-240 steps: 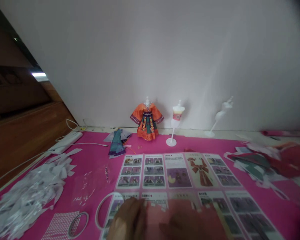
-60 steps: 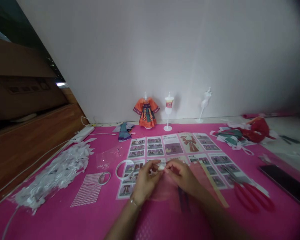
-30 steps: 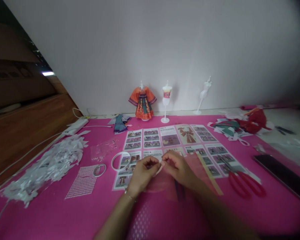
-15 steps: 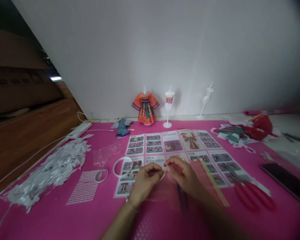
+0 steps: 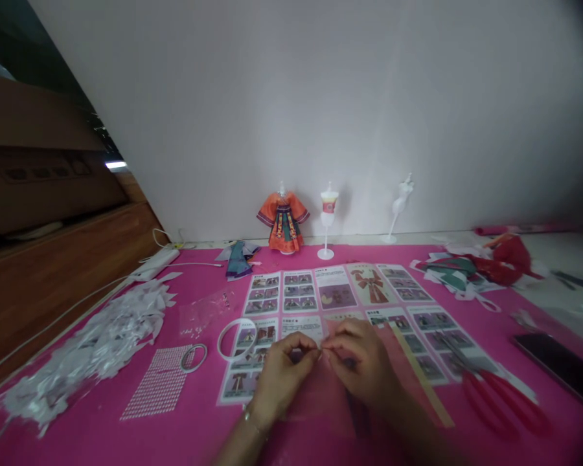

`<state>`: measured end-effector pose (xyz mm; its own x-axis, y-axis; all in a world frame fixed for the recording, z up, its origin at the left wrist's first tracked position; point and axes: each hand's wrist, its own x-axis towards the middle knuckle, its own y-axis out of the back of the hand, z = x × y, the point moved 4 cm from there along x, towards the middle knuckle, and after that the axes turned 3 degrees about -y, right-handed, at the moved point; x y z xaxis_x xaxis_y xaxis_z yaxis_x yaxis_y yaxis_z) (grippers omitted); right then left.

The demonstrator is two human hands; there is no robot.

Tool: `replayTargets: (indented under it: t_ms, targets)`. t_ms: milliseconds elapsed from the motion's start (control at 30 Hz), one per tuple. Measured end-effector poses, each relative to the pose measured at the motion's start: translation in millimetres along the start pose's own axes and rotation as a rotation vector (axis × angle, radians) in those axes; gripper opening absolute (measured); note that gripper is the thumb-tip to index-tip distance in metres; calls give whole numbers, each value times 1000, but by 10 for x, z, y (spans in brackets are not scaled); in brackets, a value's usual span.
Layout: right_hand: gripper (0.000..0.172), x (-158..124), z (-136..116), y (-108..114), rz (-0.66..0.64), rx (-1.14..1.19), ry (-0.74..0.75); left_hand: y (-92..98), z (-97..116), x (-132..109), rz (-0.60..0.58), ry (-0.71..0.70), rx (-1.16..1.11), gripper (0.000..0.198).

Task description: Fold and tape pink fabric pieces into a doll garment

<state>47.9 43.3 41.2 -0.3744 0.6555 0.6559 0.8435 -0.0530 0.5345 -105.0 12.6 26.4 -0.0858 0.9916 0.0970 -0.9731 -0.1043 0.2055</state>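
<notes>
My left hand [image 5: 284, 372] and my right hand [image 5: 362, 362] meet above the printed instruction sheet [image 5: 298, 327]. Thumb and forefinger are pinched on each hand, and the fingertips almost touch. What they pinch is too small and too hidden to make out. Sheer pinkish-red fabric [image 5: 315, 395] lies below the hands, with a yellow-edged strip [image 5: 425, 375] to the right of my right hand. Under that hand a dark narrow item [image 5: 357, 414] shows in part. Left of my left hand lies a large white tape ring [image 5: 222, 349].
Red-handled scissors [image 5: 502, 401] and a black phone [image 5: 561, 366] lie at right. Leftward are a sheet of small beads [image 5: 158, 382], a smaller ring [image 5: 193, 358] and a bag of white pieces [image 5: 92, 349]. A dressed mini mannequin [image 5: 284, 223] stands behind, with fabric scraps [image 5: 480, 268] at back right.
The view has tipped up slightly, so things sit lower. My fingertips have drawn closer together, and a pale strip seen at my left fingers is now hidden.
</notes>
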Motion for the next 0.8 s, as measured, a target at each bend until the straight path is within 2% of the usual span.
replayTargets:
  t_ms: [567,800]
  targets:
    - [10,-7,-11,-12,6,-30,49,1,40,-5,-9,-176,239,12]
    - [12,1,15,-26,-26,-8,-2,-5,28,-4,-24,-167,225,11]
